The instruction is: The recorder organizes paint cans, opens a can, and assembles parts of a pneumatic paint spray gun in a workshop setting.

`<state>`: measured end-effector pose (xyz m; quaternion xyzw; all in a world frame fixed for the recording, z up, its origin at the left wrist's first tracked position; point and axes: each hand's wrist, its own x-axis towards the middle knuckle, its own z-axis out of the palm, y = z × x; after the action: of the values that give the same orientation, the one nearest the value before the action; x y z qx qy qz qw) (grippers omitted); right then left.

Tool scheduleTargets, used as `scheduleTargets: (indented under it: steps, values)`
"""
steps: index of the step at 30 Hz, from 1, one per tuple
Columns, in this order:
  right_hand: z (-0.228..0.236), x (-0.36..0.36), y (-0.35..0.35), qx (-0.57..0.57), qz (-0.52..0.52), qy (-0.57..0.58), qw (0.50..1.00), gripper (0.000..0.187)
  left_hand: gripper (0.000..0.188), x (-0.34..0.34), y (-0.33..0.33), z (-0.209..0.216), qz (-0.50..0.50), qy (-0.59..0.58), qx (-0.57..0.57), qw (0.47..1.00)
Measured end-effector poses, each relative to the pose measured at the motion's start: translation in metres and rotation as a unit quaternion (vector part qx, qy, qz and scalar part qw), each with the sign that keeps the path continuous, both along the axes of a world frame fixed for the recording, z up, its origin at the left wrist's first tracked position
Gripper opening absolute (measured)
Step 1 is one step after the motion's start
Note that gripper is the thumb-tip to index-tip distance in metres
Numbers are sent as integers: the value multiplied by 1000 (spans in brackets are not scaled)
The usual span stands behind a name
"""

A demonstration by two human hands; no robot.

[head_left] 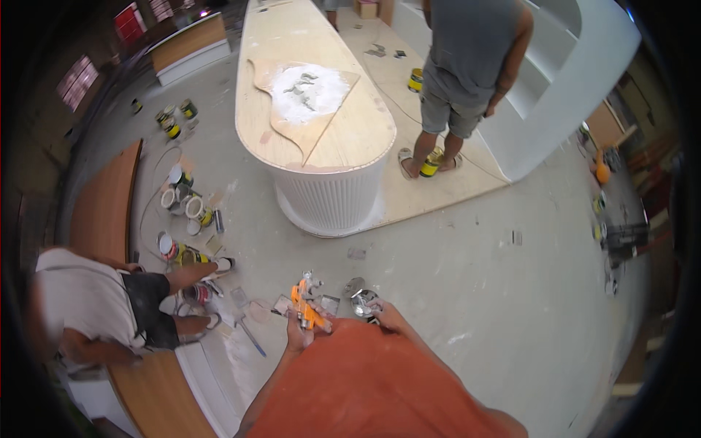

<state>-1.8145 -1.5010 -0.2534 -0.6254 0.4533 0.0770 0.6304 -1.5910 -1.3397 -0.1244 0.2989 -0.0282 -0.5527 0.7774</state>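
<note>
Left hand (298,330) closed around an orange spray gun (305,306), held at chest height over the floor (475,292). Right hand (387,317) grips a small metal cup (363,301) beside it. Gun looks light, rigid, probably slick; best taken by the handle. Cup thin-walled, rim grip.

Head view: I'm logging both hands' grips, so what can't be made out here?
- Left hand: its grip on the orange tool is too small to read.
- Right hand: by a metal cup; the orange shirt covers the wrist, contact unclear.
- Tool's kind: too small and blurred.
- Crouching person: cut off by the left rim.
</note>
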Motion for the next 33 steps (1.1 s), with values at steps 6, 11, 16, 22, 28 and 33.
scheduleTargets:
  steps: [6,11,16,22,28,33]
  values:
    - [43,-9,-8,-49,-5,-143,989,26,48,-72,46,-51,1,-36,90,995]
    - [47,6,-24,-16,92,-165,982,29,51,-98,56,-29,71,-33,90,993]
    - [74,28,-18,-19,174,-96,980,35,54,-84,73,-5,230,11,107,967]
    - [84,74,40,91,226,-70,967,42,55,-57,137,-9,403,144,-1,904]
    - [148,204,158,134,242,-152,949,46,48,-33,207,-11,443,113,-8,890]
    - [205,262,260,189,390,-206,878,45,41,-31,263,-14,462,60,-7,885]
